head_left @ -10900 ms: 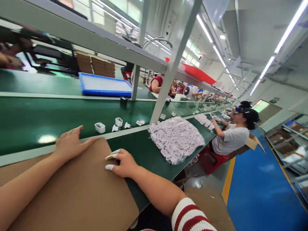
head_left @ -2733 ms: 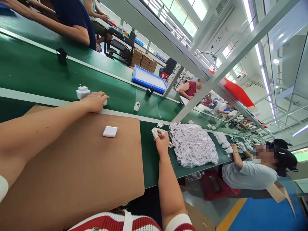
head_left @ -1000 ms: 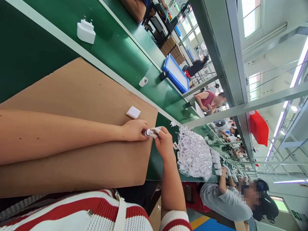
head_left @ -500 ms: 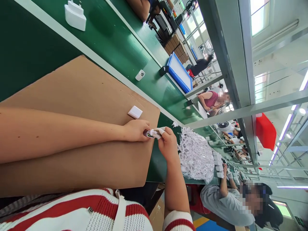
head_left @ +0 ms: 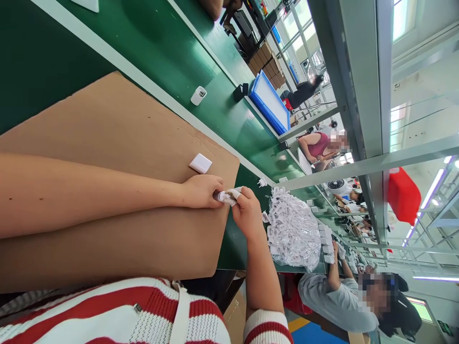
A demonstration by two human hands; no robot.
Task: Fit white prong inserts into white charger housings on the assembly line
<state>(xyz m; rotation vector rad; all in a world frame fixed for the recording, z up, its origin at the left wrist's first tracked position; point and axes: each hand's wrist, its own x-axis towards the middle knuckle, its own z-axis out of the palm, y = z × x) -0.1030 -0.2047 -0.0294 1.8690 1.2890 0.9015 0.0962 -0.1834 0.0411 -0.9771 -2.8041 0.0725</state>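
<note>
My left hand (head_left: 203, 191) is closed around a small charger housing (head_left: 216, 195), mostly hidden by the fingers, its open end facing right. My right hand (head_left: 248, 212), with white covers on some fingertips, pinches a small white piece (head_left: 224, 197) against that open end. Whether the piece sits inside or only touches the rim, I cannot tell. Both hands are over the right edge of a brown cardboard sheet (head_left: 161, 243). Just beyond my left hand, a white charger housing (head_left: 201, 163) lies on the cardboard.
Right of my hands lies a clear plastic bag (head_left: 294, 229) full of white parts, with white blocks (head_left: 326, 243) beyond it. A green belt (head_left: 150, 62) behind a pale rail carries a white housing (head_left: 198, 95). A co-worker in grey (head_left: 333, 301) sits at the right.
The white piece has come closer to the housing's mouth, covering the green interior seen before. Chargers on the belt have shifted up and left. The camera view has moved slightly.
</note>
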